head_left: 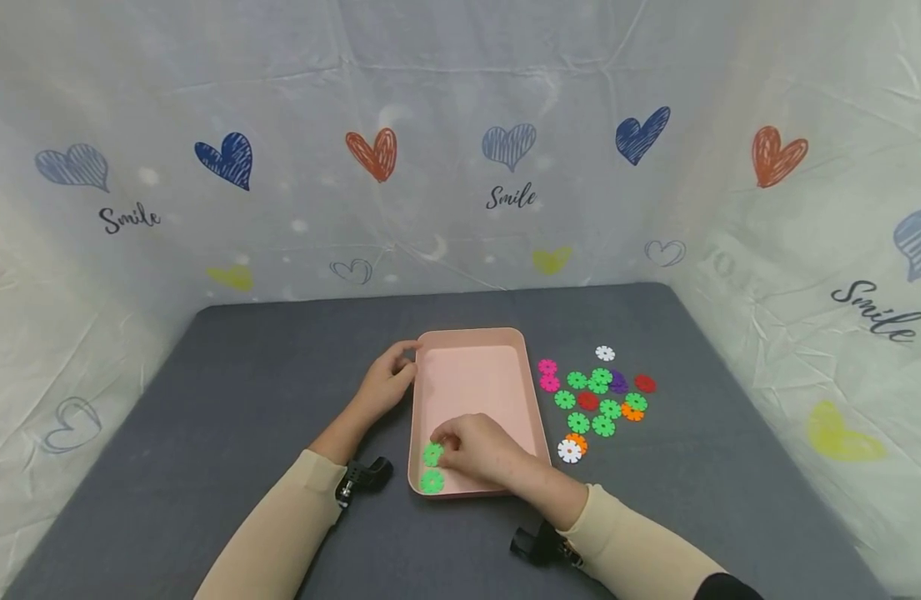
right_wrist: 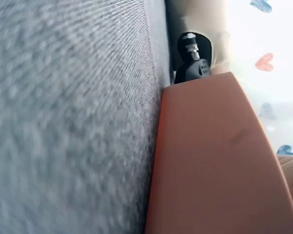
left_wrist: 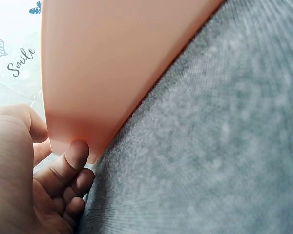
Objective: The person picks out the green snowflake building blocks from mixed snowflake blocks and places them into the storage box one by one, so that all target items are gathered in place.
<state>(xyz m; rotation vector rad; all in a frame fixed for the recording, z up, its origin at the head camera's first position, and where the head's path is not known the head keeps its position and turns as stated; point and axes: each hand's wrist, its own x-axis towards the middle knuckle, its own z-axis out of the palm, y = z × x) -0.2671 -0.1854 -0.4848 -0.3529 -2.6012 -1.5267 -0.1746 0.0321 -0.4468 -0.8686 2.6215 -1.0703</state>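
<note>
A pink tray (head_left: 505, 337) lies on the grey cloth in the middle of the head view. My left hand (head_left: 398, 363) grips its far left corner. In the left wrist view the thumb (left_wrist: 79, 152) presses the tray's outer wall (left_wrist: 112, 63) and the other fingers curl below it. My right hand (head_left: 460, 446) reaches into the tray's near left corner. Its curled fingertips pinch the edge of a green snowflake disc (head_left: 431, 455), which lies on the tray floor. A second green disc (head_left: 432, 482) lies just in front of it. The right wrist view shows only the tray's wall (right_wrist: 210, 161).
Several loose snowflake discs (head_left: 598, 396), mostly green with pink, red, orange, purple and white ones, lie on the grey cloth (head_left: 242, 400) right of the tray. White heart-printed sheeting (head_left: 460, 167) walls in the table on three sides.
</note>
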